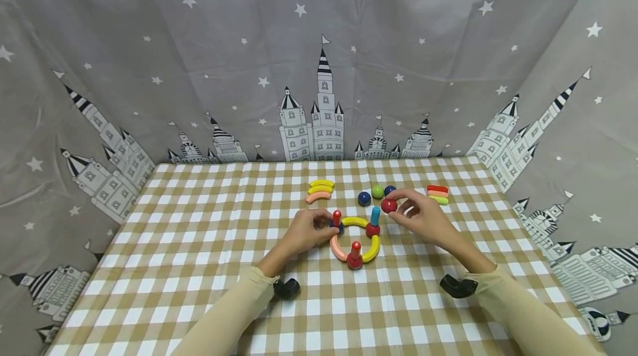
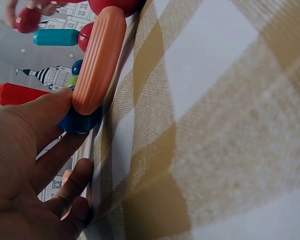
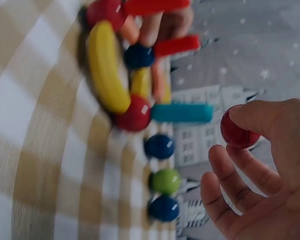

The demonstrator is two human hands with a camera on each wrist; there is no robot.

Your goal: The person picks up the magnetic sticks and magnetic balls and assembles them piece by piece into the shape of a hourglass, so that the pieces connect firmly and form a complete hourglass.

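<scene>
A ring of curved yellow [image 1: 355, 222] and peach rods [image 2: 100, 60] joined by balls lies on the tablecloth. Upright sticks rise from its balls: a red stick [image 1: 356, 249] at the front, another at the left, and a teal stick [image 3: 182, 113] at the right. My left hand [image 1: 310, 228] pinches the dark blue ball [image 2: 80, 122] at the ring's left, thumb beside the peach rod's end. Between thumb and fingers, my right hand [image 1: 422, 216] holds a loose red ball [image 3: 238, 127], raised just right of the teal stick's top.
Behind the ring sit two blue balls [image 1: 364, 199] and a green ball [image 1: 377, 192]. Spare yellow and peach curved rods [image 1: 321, 185] lie at the back left of it. Red, peach and green sticks [image 1: 437, 194] lie beyond my right hand. A grey castle-print curtain [image 1: 239, 68] hangs behind the table.
</scene>
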